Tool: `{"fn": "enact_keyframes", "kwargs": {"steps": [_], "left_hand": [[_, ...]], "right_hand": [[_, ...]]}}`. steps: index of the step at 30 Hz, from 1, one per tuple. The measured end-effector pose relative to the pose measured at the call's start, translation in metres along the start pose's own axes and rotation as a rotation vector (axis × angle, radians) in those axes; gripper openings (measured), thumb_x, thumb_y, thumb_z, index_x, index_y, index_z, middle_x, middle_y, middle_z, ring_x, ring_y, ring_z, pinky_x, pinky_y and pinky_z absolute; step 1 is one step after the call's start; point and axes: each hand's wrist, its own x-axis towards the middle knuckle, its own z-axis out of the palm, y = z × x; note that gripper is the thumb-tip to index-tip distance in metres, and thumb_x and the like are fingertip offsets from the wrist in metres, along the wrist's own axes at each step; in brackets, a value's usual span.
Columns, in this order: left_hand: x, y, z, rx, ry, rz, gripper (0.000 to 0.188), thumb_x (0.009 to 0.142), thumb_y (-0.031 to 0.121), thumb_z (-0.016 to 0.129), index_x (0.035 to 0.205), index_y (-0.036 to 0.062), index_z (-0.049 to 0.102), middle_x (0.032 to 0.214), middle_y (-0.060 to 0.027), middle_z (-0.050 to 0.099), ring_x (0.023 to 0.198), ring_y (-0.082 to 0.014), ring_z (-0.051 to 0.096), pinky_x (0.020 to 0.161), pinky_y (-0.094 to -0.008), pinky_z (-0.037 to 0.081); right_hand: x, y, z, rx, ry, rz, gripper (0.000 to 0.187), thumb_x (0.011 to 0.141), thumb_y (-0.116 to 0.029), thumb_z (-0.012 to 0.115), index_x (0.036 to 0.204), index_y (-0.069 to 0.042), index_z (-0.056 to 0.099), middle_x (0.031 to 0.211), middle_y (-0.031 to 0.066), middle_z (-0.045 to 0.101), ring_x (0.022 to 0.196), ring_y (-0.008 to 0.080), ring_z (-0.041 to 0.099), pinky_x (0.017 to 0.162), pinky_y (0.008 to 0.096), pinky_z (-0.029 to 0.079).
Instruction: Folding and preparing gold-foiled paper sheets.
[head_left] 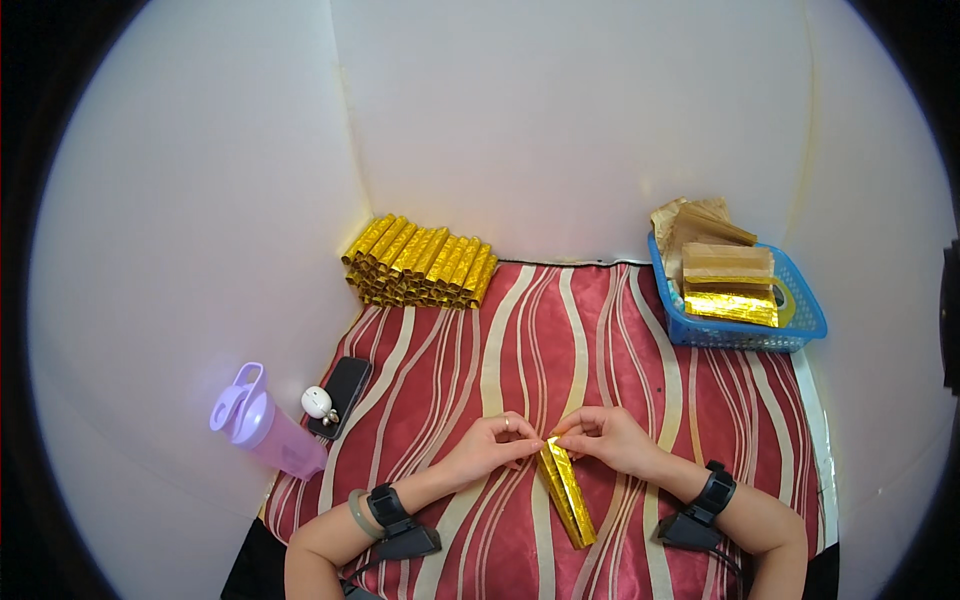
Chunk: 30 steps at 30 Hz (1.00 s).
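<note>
1. Left hand (505,445), bare, ring on one finger: thumb and fingertips drawn together, pinching the far end of the foil piece at its left edge.
2. Right hand (605,440), bare: thumb and fingertips likewise together, pinching the same far end at its right edge. The two sets of fingertips sit just beside each other.
3. Long, narrow, shiny gold foil-paper piece (568,495): between the forearms, body extending from the fingertips back toward the wearer. Long axis slants, far end leftward, near end rightward; a bright crease or edge runs lengthwise. Rolled or merely folded: cannot tell. Key relation: both hands meet at the far end, neither clearly nearer to it; the near end is unheld, lying nearer the right forearm.
4. Red satiny cloth with wavy cream stripes (460,370): beneath the work.
5. Stacked gold foil-paper tubes (420,258): well apart, far left, against the walls.
6. Blue perforated plastic basket (815,315): far right, holding tan and gold paper sheets (728,262).
</note>
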Motion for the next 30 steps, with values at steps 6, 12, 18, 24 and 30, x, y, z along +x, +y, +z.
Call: {"fn": "enact_keyframes", "kwargs": {"steps": [6, 12, 18, 24, 30], "left_hand": [[0.0022, -0.0037, -0.001, 0.074, -0.025, 0.05, 0.012, 0.092, 0.014, 0.064, 0.094, 0.0018, 0.066, 0.096, -0.0005, 0.053, 0.079, -0.0063, 0.056, 0.066, -0.0203, 0.047], [0.0012, -0.0046, -0.0021, 0.002, -0.029, 0.044, 0.014, 0.094, 0.014, 0.06, 0.1, 0.0016, 0.064, 0.103, -0.0011, 0.051, 0.083, -0.0076, 0.057, 0.068, -0.0207, 0.048], [0.0025, -0.008, -0.0029, 0.023, -0.042, 0.049, 0.014, 0.094, 0.014, 0.06, 0.099, 0.001, 0.064, 0.102, -0.0016, 0.051, 0.084, -0.0076, 0.056, 0.069, -0.0211, 0.048], [0.0022, -0.009, -0.0029, 0.062, -0.052, 0.108, 0.013, 0.092, 0.013, 0.062, 0.093, 0.0004, 0.066, 0.1, -0.0023, 0.051, 0.081, -0.0078, 0.054, 0.068, -0.021, 0.046], [0.0024, -0.0064, -0.002, 0.066, -0.054, 0.09, 0.011, 0.09, 0.011, 0.063, 0.089, 0.0004, 0.067, 0.099, -0.0025, 0.052, 0.084, -0.0087, 0.053, 0.073, -0.0222, 0.044]], "right_hand": [[0.0, -0.0012, -0.0008, 0.01, -0.017, 0.029, 0.018, 0.093, -0.009, 0.06, 0.105, 0.003, 0.064, 0.089, 0.0067, 0.069, 0.079, 0.0099, 0.063, 0.072, 0.0235, 0.052], [-0.0006, -0.0055, -0.0022, 0.05, -0.044, 0.035, 0.018, 0.094, -0.008, 0.058, 0.107, 0.004, 0.063, 0.093, 0.0058, 0.067, 0.083, 0.0093, 0.062, 0.076, 0.0229, 0.051], [-0.0007, -0.0016, -0.003, 0.083, -0.058, 0.028, 0.018, 0.094, -0.007, 0.058, 0.108, 0.003, 0.062, 0.095, 0.0056, 0.067, 0.084, 0.0091, 0.062, 0.077, 0.0227, 0.051], [-0.0002, -0.0014, -0.0028, 0.068, -0.084, 0.034, 0.017, 0.093, -0.006, 0.058, 0.107, 0.003, 0.063, 0.091, 0.0042, 0.066, 0.081, 0.0082, 0.061, 0.075, 0.0224, 0.051], [0.0001, 0.0015, -0.004, 0.038, -0.091, 0.042, 0.017, 0.094, -0.007, 0.059, 0.107, 0.003, 0.062, 0.092, 0.0056, 0.068, 0.082, 0.0097, 0.063, 0.076, 0.0231, 0.051]]}}
